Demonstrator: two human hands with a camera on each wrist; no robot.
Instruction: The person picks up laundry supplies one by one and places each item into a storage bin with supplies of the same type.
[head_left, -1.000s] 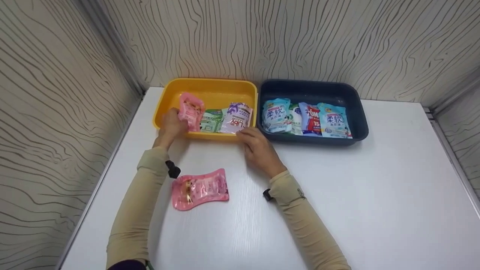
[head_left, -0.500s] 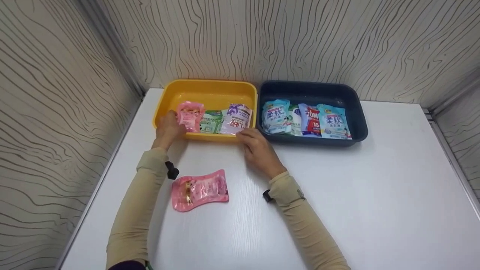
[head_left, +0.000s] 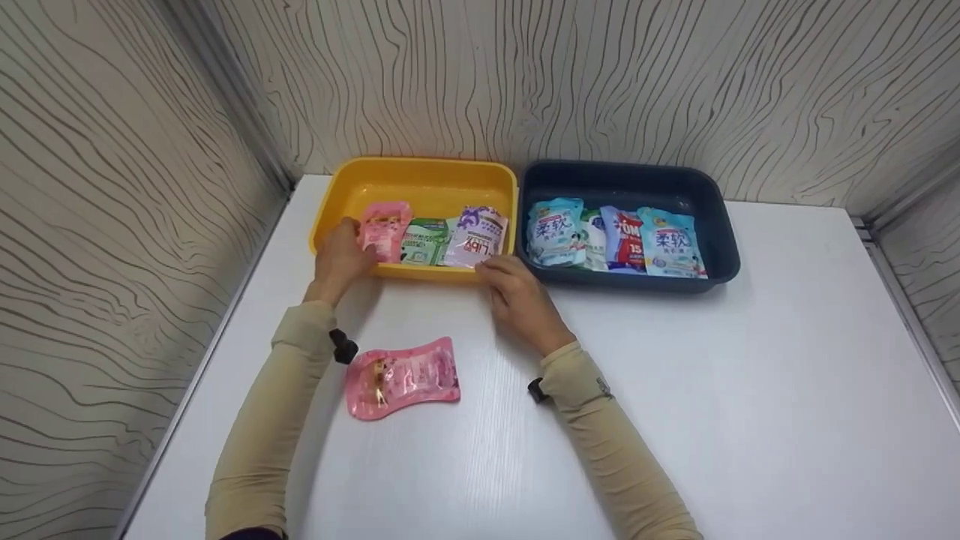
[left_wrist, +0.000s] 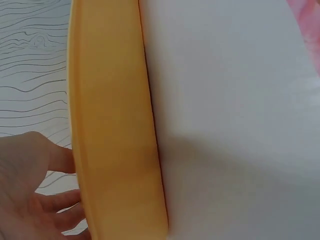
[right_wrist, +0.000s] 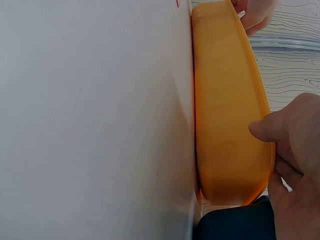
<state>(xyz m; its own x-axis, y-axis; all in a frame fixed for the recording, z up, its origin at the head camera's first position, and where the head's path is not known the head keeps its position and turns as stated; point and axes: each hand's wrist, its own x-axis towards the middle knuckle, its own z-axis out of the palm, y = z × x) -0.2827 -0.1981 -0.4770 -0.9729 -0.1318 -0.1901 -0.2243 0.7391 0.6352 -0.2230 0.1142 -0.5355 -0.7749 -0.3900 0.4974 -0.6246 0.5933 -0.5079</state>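
Observation:
In the head view, my left hand (head_left: 343,259) reaches over the front wall of the yellow bin (head_left: 412,273) and touches the left edge of a pink pouch (head_left: 386,231). In the left wrist view, the bin's wall hides its fingertips. The rim near the bin's front right corner is gripped by my right hand (right_wrist: 300,150), with the thumb on the outer wall and the fingers inside. Close to these fingers lies a purple-and-white pouch (head_left: 476,236), and a green pouch (head_left: 426,241) sits between the two. A second pink pouch (head_left: 405,377) lies flat on the table.
A dark blue bin (head_left: 645,281) stands against the yellow bin's right side. Inside it are two light blue pouches, one of them at the right (head_left: 671,244), a white-and-green pouch (head_left: 593,240) and a purple-and-red pouch (head_left: 624,240). Patterned walls (head_left: 480,82) enclose the white table (head_left: 787,375).
The pink pouch in the yellow bin has gone from a raised tilt down among the others, then shifted slightly right. My right hand stays at the rim.

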